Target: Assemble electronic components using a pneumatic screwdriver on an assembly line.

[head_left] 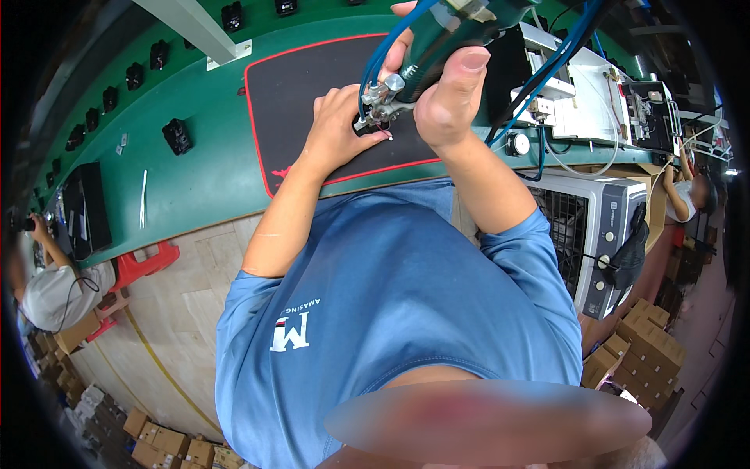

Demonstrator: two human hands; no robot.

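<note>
My right hand [447, 102] is wrapped round the dark green body of a power screwdriver [426, 66], which has a metal head and blue hoses. The tool's head points down and left over a black mat with a red border [289, 86]. Close by its tip, my left hand [336, 129] lies low on the mat, fingers closed on a small black part [363, 125]. A thin wire with a white end [388, 136] sticks out beside the thumb. The part is mostly hidden by the fingers and the tool head.
Black units stand along the far side of the green bench [211, 148]; one black unit [177, 137] is nearer. A white machine [586, 102] is at the right, above an air cooler [598, 234]. A co-worker [62, 293] sits far left by a red stool [144, 262].
</note>
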